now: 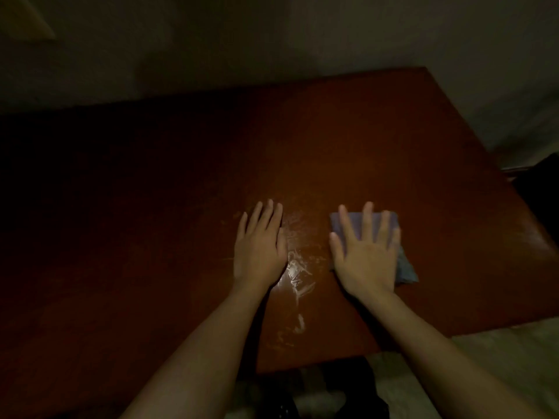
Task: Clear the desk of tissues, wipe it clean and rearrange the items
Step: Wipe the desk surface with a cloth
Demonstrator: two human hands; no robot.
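Observation:
The reddish-brown desk (348,140) fills the dim view. My right hand (366,255) lies flat with spread fingers on a folded grey-blue cloth (406,267), pressing it onto the desk near the front right. My left hand (260,246) rests flat on the bare wood to the left of it, fingers straight and holding nothing. Between the two hands a wet, shiny smear (298,273) runs toward the front edge. No tissues or other desk items show in view.
A wall (272,40) stands behind the desk's far edge. A dark object (541,189) sits past the right edge. Pale floor (499,358) shows at the front right. The desk's left side lies in deep shadow.

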